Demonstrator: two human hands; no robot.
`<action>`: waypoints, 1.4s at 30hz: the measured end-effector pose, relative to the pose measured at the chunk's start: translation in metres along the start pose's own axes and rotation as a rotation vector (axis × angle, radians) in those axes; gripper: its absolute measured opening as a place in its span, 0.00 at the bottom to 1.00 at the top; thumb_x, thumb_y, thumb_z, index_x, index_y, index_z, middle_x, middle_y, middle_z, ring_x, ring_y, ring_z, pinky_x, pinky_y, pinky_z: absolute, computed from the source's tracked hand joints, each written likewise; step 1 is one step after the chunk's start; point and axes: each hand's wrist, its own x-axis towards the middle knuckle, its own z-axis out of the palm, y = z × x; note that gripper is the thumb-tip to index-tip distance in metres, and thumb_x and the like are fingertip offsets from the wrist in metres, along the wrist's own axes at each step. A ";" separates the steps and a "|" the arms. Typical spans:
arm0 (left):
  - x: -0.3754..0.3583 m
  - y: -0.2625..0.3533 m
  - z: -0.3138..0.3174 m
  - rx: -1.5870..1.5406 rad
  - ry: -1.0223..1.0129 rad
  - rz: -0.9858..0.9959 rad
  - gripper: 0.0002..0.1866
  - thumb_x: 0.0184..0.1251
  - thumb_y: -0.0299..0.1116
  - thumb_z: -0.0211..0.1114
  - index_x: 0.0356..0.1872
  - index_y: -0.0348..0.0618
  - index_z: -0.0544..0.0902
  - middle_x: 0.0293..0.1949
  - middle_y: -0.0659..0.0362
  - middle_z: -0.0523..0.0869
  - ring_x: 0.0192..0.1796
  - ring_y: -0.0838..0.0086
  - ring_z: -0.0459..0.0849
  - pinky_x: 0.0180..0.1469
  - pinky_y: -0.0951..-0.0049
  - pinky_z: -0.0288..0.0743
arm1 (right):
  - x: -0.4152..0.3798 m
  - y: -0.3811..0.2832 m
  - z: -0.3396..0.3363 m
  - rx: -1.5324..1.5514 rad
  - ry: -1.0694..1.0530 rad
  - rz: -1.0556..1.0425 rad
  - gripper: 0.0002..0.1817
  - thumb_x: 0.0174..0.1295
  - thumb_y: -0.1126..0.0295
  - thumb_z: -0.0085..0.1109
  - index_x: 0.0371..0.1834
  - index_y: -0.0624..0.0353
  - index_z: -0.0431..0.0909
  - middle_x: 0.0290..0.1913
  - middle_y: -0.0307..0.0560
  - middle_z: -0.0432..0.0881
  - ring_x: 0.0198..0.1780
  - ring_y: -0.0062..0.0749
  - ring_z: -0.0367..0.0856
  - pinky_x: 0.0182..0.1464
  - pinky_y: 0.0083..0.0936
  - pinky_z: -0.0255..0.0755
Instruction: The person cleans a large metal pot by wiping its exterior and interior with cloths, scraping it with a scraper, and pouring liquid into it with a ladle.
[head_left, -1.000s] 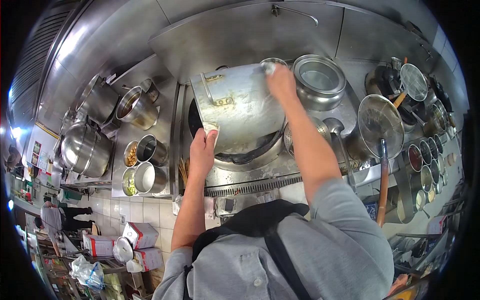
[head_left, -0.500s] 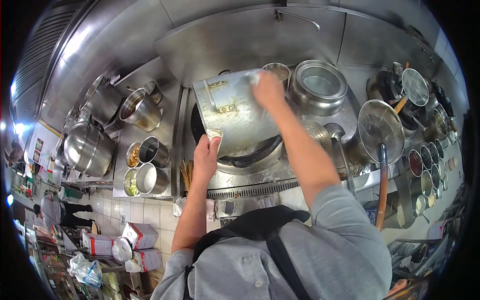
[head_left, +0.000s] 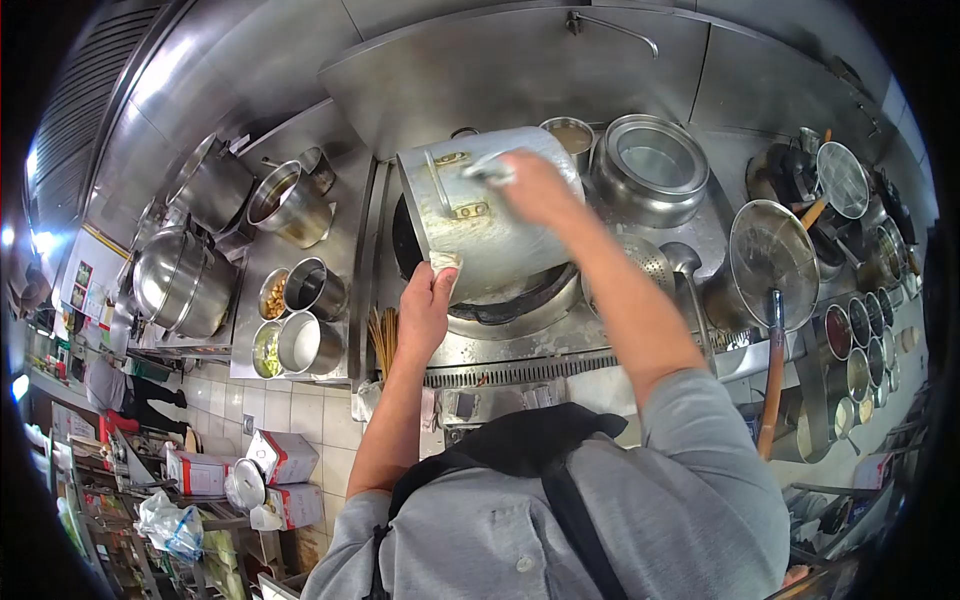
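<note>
A large metal pot (head_left: 500, 235) lies tilted on its side over the wok burner (head_left: 560, 315), its handle side facing up and its mouth toward the left. My left hand (head_left: 428, 305) grips a pale cloth (head_left: 445, 262) against the pot's lower left rim. My right hand (head_left: 535, 188), slightly blurred, is closed on a whitish cloth (head_left: 487, 170) pressed to the pot's upper side, just right of the handle (head_left: 437, 183). The inside of the pot is hidden.
Pots and bowls of food stand on the left counter (head_left: 330, 250). A wide steel pot (head_left: 655, 170), a ladle (head_left: 684, 262) and a strainer (head_left: 772, 262) are to the right. A faucet (head_left: 615, 30) hangs behind. Another person (head_left: 105, 385) stands far left.
My right hand has moved left across the pot with its cloth, closer to the handle. My left hand keeps its hold at the rim. The whole view has shifted slightly.
</note>
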 end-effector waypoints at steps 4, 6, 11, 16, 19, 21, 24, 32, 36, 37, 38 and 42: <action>0.000 0.005 -0.001 -0.015 0.015 0.026 0.17 0.84 0.42 0.63 0.50 0.35 0.81 0.36 0.45 0.85 0.38 0.57 0.82 0.46 0.59 0.77 | 0.014 0.005 -0.058 0.079 -0.150 0.247 0.15 0.69 0.68 0.65 0.58 0.54 0.88 0.57 0.56 0.88 0.62 0.53 0.86 0.64 0.43 0.79; 0.001 0.004 -0.003 -0.015 0.011 0.016 0.17 0.84 0.43 0.63 0.50 0.35 0.81 0.37 0.45 0.85 0.38 0.56 0.83 0.46 0.59 0.77 | 0.014 -0.029 -0.005 0.133 -0.082 -0.015 0.15 0.68 0.70 0.64 0.57 0.54 0.88 0.57 0.56 0.89 0.62 0.53 0.85 0.65 0.43 0.78; 0.001 0.003 -0.005 0.029 -0.012 -0.025 0.18 0.84 0.44 0.64 0.47 0.35 0.80 0.35 0.43 0.84 0.36 0.55 0.82 0.44 0.57 0.77 | 0.027 -0.015 -0.014 0.178 -0.159 -0.199 0.16 0.66 0.73 0.63 0.56 0.55 0.88 0.58 0.55 0.88 0.61 0.54 0.85 0.66 0.43 0.77; 0.003 -0.002 0.000 -0.009 0.038 0.038 0.19 0.84 0.45 0.64 0.43 0.35 0.78 0.33 0.43 0.81 0.34 0.55 0.78 0.42 0.57 0.75 | 0.027 -0.023 -0.025 0.016 -0.116 -0.146 0.16 0.66 0.76 0.61 0.56 0.56 0.87 0.55 0.55 0.88 0.60 0.55 0.85 0.67 0.44 0.77; 0.000 -0.006 0.001 -0.022 0.019 0.002 0.20 0.84 0.46 0.64 0.44 0.35 0.79 0.33 0.44 0.82 0.34 0.56 0.77 0.42 0.58 0.75 | 0.028 -0.068 0.010 0.036 -0.047 -0.249 0.15 0.66 0.75 0.62 0.54 0.55 0.88 0.54 0.56 0.88 0.59 0.55 0.86 0.63 0.45 0.78; 0.001 -0.009 -0.002 -0.013 0.010 0.001 0.19 0.84 0.45 0.64 0.44 0.35 0.79 0.33 0.44 0.82 0.34 0.58 0.78 0.42 0.59 0.76 | 0.031 -0.044 -0.005 0.012 -0.147 -0.166 0.15 0.65 0.75 0.63 0.55 0.57 0.87 0.54 0.56 0.88 0.59 0.56 0.86 0.63 0.45 0.79; 0.003 -0.003 -0.002 -0.019 0.023 0.014 0.19 0.84 0.45 0.64 0.45 0.34 0.79 0.34 0.45 0.82 0.35 0.61 0.79 0.43 0.59 0.76 | 0.022 0.023 -0.032 0.202 -0.144 -0.139 0.15 0.64 0.75 0.65 0.54 0.59 0.86 0.54 0.57 0.87 0.59 0.57 0.85 0.64 0.45 0.79; 0.001 0.001 -0.007 -0.011 -0.001 -0.021 0.17 0.84 0.42 0.63 0.45 0.34 0.80 0.35 0.45 0.84 0.36 0.58 0.81 0.45 0.60 0.77 | 0.023 -0.046 0.002 0.135 -0.155 -0.311 0.20 0.62 0.76 0.61 0.58 0.53 0.87 0.59 0.55 0.87 0.63 0.55 0.84 0.68 0.47 0.76; 0.006 -0.002 -0.005 -0.029 0.041 0.002 0.17 0.84 0.42 0.63 0.44 0.34 0.80 0.35 0.45 0.84 0.37 0.56 0.81 0.45 0.59 0.77 | -0.003 0.018 -0.073 0.287 -0.234 -0.033 0.20 0.63 0.79 0.61 0.58 0.57 0.88 0.61 0.54 0.87 0.64 0.52 0.85 0.68 0.42 0.77; 0.005 -0.002 -0.005 -0.049 0.048 0.005 0.17 0.84 0.42 0.63 0.44 0.34 0.80 0.35 0.45 0.84 0.37 0.56 0.81 0.45 0.58 0.77 | -0.005 0.012 -0.069 0.231 -0.198 -0.068 0.20 0.63 0.79 0.61 0.58 0.57 0.88 0.61 0.54 0.87 0.63 0.52 0.85 0.68 0.42 0.77; 0.003 -0.003 -0.003 -0.065 0.046 0.009 0.17 0.84 0.42 0.63 0.44 0.34 0.80 0.35 0.44 0.84 0.37 0.55 0.81 0.45 0.58 0.77 | -0.008 0.003 -0.059 0.180 -0.159 -0.094 0.19 0.64 0.79 0.61 0.58 0.57 0.88 0.61 0.53 0.87 0.63 0.51 0.86 0.68 0.42 0.77; 0.007 -0.002 -0.004 -0.020 0.002 -0.077 0.17 0.84 0.42 0.63 0.43 0.34 0.79 0.35 0.44 0.84 0.37 0.54 0.81 0.46 0.57 0.76 | -0.008 -0.041 -0.017 0.036 -0.111 -0.273 0.22 0.61 0.82 0.60 0.59 0.55 0.87 0.60 0.52 0.87 0.62 0.52 0.86 0.68 0.41 0.78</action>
